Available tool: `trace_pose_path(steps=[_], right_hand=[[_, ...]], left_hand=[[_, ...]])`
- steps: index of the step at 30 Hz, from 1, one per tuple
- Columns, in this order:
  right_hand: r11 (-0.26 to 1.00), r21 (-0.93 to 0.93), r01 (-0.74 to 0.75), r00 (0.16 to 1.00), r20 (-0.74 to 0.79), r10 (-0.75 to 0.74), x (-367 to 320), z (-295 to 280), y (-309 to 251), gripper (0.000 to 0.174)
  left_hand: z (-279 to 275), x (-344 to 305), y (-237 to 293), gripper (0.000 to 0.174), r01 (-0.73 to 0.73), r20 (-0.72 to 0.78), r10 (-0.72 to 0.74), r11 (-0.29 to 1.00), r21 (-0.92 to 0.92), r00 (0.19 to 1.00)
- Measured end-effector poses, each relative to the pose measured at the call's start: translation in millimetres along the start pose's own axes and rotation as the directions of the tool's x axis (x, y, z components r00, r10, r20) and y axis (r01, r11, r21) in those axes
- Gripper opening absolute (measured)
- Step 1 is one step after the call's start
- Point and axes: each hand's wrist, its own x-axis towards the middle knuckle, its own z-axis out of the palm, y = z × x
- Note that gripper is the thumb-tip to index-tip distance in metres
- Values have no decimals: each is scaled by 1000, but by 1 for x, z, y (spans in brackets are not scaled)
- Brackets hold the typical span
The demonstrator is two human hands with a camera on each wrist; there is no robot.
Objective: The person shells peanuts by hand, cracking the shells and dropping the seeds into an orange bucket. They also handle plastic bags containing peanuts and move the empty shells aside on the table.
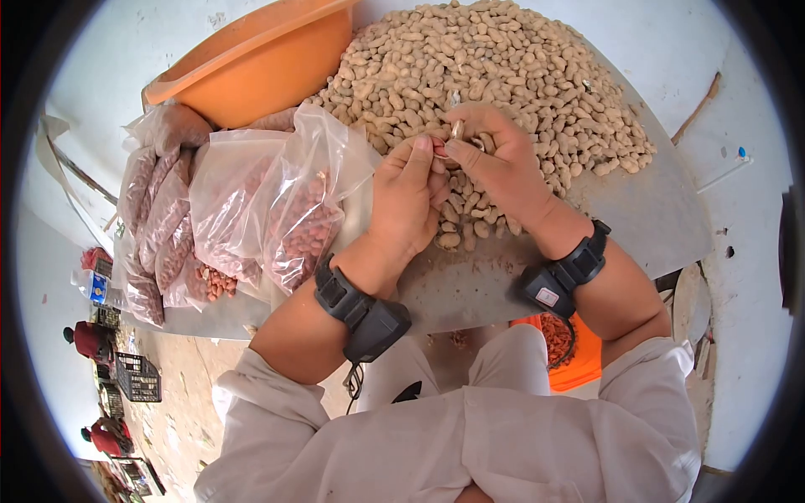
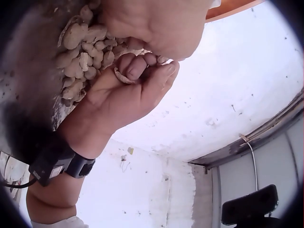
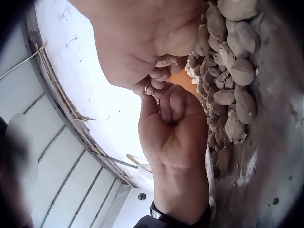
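Note:
Both hands meet over the front of a large heap of unshelled peanuts (image 1: 503, 59). My left hand (image 1: 407, 201) pinches an opened peanut (image 1: 439, 147) with reddish skin showing, between thumb and fingertips. Curled against it from the other side, my right hand (image 1: 503, 163) has its thumb tip at the peanut and a pale piece of shell (image 1: 457, 129) in its fingers. In the left wrist view, a shell piece (image 2: 124, 77) lies within the curled fingers of the right hand (image 2: 118, 102). Fingers partly hide the peanut in both wrist views.
Clear plastic bags of reddish kernels (image 1: 306, 218) lie left of the heap, with loose kernels (image 1: 220, 283) near the table edge. An orange basin (image 1: 251, 75) stands behind them. Below the table is an orange container (image 1: 583, 356). People sit among crates (image 1: 138, 377) at far left.

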Motion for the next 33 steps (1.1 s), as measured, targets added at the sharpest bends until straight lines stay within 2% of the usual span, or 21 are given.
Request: trace_pose_path(steps=[2, 5, 7, 10, 14, 20, 23, 26, 29, 32, 33], right_hand=[[998, -52, 42, 999, -6, -43, 1, -3, 1, 29], [996, 85, -36, 999, -9, 37, 1, -1, -7, 27], [999, -43, 27, 1000, -1, -27, 0, -1, -11, 28], [973, -199, 115, 993, 47, -108, 0, -2, -9, 32], [951, -243, 193, 980, 103, -173, 1, 0, -8, 34], [950, -290, 111, 990, 114, -81, 3, -3, -15, 33], [907, -327, 266, 964, 117, -240, 4, -1, -16, 33], [959, -248, 138, 990, 57, -128, 6, -7, -15, 31], [996, 69, -50, 998, -41, 53, 2, -16, -28, 32], [867, 437, -239, 971, 90, 222, -21, -45, -69, 33], [896, 355, -266, 964, 83, 253, -33, -56, -82, 36]], left_hand=[[0, 0, 0, 20, 46, -2, -46, 998, -49, 999], [3, -1, 4, 21, 120, -8, -122, 984, -132, 992], [3, 1, 6, 21, 174, -25, -183, 965, -197, 983], [-9, 5, 1, 21, 247, 51, -243, 920, -305, 969], [-5, 2, 4, 19, 285, 28, -293, 900, -329, 956], [-6, 3, 0, 15, 293, 80, -282, 913, -284, 956], [-3, 1, 3, 15, 310, 166, -276, 923, -230, 947], [5, -8, 10, 17, 301, 188, -265, 932, -200, 946], [-1, -4, 12, 19, 280, 194, -248, 948, -154, 949], [-14, 5, 12, 21, 268, 182, -232, 940, -211, 956], [-18, 7, 11, 21, 283, 177, -242, 922, -266, 954]])
